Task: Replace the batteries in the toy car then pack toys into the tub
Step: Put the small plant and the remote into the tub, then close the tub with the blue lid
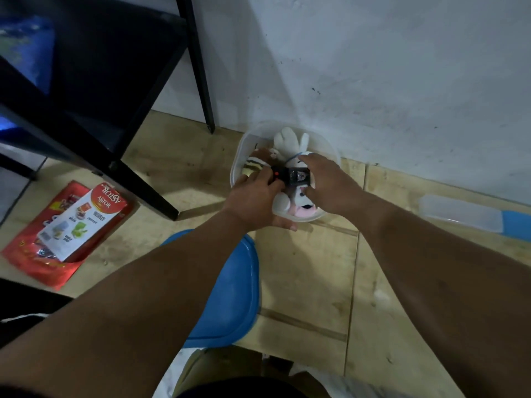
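Fingers of both hands, left hand (256, 187) and right hand (327, 179), pinch the toy car (290, 176) above the tub (239, 156); I should lower it level among the plush toys (290, 140); release gently.

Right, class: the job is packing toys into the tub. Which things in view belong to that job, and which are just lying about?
Part of the job:
toy car, held by left hand and right hand
tub
soft toys
blue lid

Lying about:
red snack packet
black table leg
clear lid
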